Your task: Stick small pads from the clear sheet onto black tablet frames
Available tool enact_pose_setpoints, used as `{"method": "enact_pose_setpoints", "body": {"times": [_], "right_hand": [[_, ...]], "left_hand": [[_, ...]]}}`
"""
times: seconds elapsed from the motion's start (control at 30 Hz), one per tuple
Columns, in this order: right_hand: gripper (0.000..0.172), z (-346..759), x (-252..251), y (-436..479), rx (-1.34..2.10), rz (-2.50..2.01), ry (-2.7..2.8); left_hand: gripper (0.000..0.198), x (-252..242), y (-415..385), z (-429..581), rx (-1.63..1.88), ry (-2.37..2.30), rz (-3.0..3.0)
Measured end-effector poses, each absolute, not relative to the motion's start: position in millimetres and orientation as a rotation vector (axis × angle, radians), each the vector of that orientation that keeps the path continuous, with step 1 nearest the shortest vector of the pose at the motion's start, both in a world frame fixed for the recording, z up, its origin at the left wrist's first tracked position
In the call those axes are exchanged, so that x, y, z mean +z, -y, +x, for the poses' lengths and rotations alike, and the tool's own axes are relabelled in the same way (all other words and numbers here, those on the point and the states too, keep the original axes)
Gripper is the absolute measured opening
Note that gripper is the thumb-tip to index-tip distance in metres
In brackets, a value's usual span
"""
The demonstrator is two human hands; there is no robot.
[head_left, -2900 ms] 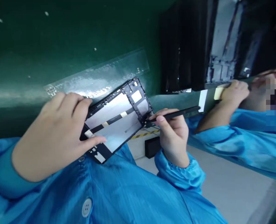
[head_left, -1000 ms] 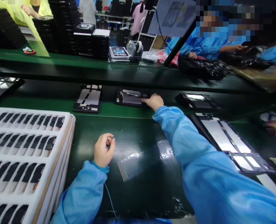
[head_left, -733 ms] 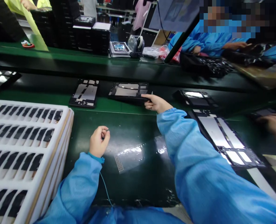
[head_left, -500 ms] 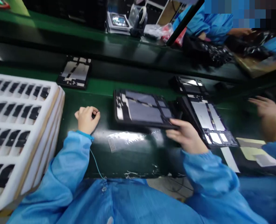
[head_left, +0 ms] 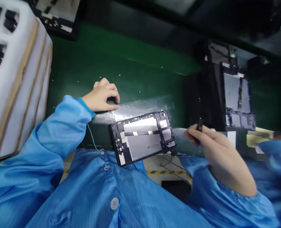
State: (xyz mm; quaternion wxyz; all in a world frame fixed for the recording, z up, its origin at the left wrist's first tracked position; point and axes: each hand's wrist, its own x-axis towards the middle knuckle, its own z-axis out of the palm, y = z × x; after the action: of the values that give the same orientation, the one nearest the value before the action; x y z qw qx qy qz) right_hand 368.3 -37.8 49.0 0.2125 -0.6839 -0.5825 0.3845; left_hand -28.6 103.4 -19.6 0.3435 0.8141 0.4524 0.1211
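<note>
An open tablet housing with silver panels and black edging lies tilted at the table's front edge, with neither hand on it. Just behind it is a clear plastic sheet with rows of small silver pieces at its left end. My left hand is at that end, fingers curled and thumb by the sheet's edge; what it grips, if anything, is hidden. To the right of the housing, my right hand is closed around a dark, slim tool, whose kind I cannot make out.
White foam trays holding black parts are stacked at the left. Another housing lies at the back left. More housings stand at the right, beside a black block. Yellow paper lies near a neighbour's blue sleeve.
My view has tipped down. The tablet housing was in my right hand and now lies at the front edge. My right hand now holds the dark tool; my left has moved nearer the sheet.
</note>
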Motion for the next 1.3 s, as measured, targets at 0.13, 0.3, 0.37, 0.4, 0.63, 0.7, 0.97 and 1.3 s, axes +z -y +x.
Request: {"method": "enact_pose_setpoints", "body": {"times": [0.13, 0.3, 0.37, 0.4, 0.63, 0.7, 0.97, 1.3], "right_hand": [[0.033, 272.5, 56.2, -6.4, 1.239, -1.482, 1.752], [0.034, 211.4, 31.3, -54.3, 1.498, -1.316, 2.359], [0.038, 212.3, 30.4, -59.2, 1.705, -1.323, 2.358], [0.041, 214.4, 31.6, -59.1, 1.751, -1.34, 2.306], [0.039, 208.7, 17.2, -51.2, 1.385, -1.319, 1.844], [0.032, 205.0, 5.5, -52.8, 1.467, -1.236, 1.805], [0.02, 209.6, -10.4, -55.1, 1.439, -1.165, 1.923], [0.02, 206.4, -5.9, -57.8, 1.47, -1.22, 2.002]], "left_hand": [[0.025, -27.6, -107.1, -36.2, 0.262, -1.059, 2.096], [0.026, -31.9, -108.2, -36.9, 0.261, -1.025, 2.114], [0.026, -32.6, -108.0, -35.6, 0.254, -1.023, 2.121], [0.026, -33.0, -107.8, -35.2, 0.253, -1.026, 2.123], [0.029, -33.9, -110.2, -41.2, 0.272, -0.978, 2.158], [0.029, -32.7, -111.3, -42.8, 0.266, -0.968, 2.17], [0.027, -27.7, -112.8, -42.1, 0.23, -0.926, 2.191], [0.034, -22.3, -112.1, -37.5, 0.166, -0.973, 2.205]]}}
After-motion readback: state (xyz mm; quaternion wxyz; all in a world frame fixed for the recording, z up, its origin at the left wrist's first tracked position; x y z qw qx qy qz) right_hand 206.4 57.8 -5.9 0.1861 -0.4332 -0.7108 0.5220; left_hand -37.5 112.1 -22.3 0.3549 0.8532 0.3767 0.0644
